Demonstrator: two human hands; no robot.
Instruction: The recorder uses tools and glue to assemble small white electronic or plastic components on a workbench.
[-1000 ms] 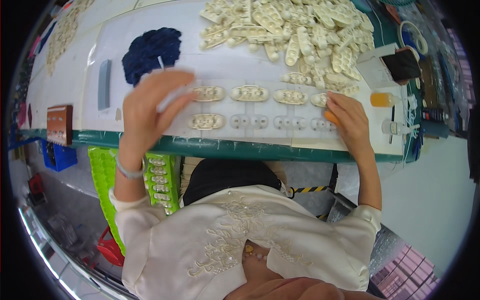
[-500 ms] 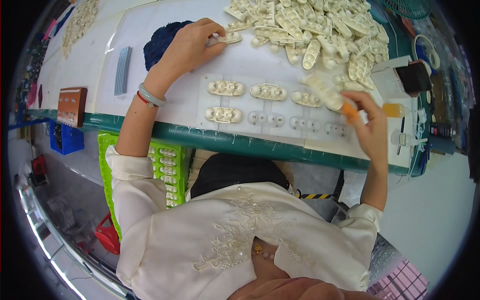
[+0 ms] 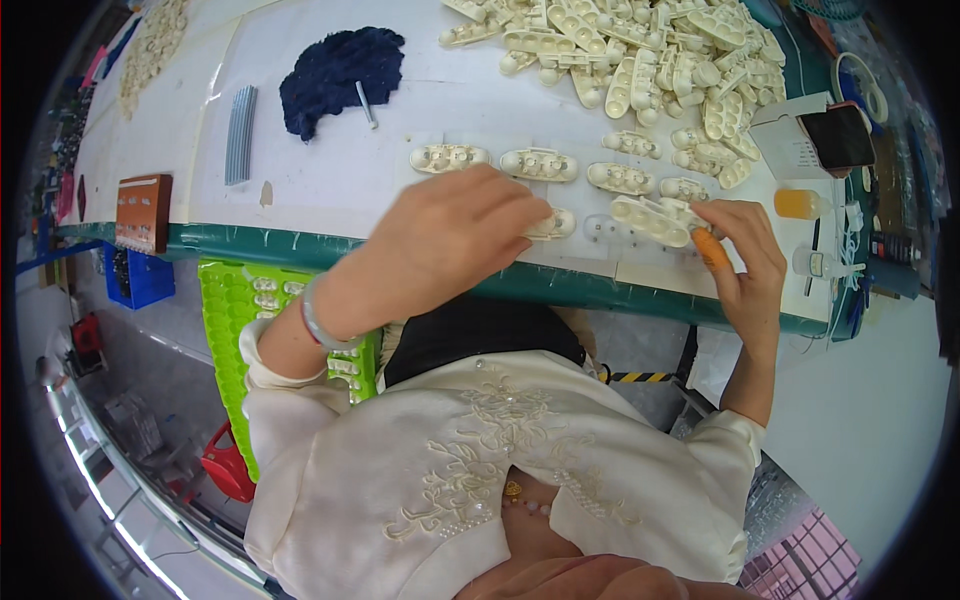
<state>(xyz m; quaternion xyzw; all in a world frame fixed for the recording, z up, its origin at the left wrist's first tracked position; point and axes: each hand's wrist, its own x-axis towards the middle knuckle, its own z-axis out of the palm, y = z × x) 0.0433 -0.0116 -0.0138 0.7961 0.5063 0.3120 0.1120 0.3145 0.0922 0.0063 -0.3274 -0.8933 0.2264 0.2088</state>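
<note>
My left hand (image 3: pixel 455 232) reaches over the near part of the table, its fingertips closed on a cream oval plastic part (image 3: pixel 556 224). That part sits at the second place of the front row on a translucent tray (image 3: pixel 599 228); my hand hides the front row's left end. Several like parts, one of them (image 3: pixel 540 164), stand along the back row. My right hand (image 3: pixel 745 255), an orange cover on one finger, grips another cream plastic part (image 3: pixel 640 216) with round hollows. It hangs tilted over the tray's right end.
A large heap of cream parts (image 3: pixel 640 55) covers the far right. Dark blue cloth (image 3: pixel 340 75) and a small grey rod (image 3: pixel 366 104) lie far left, near a bundle of grey-blue sticks (image 3: pixel 240 135). Right are a phone (image 3: pixel 838 135) and bottles. Below the edge stands a green tray (image 3: pixel 228 345).
My left hand has come from beside the blue cloth down to the tray's front row, with a cream part now under its fingertips. The right hand's part has come lower, over the tray.
</note>
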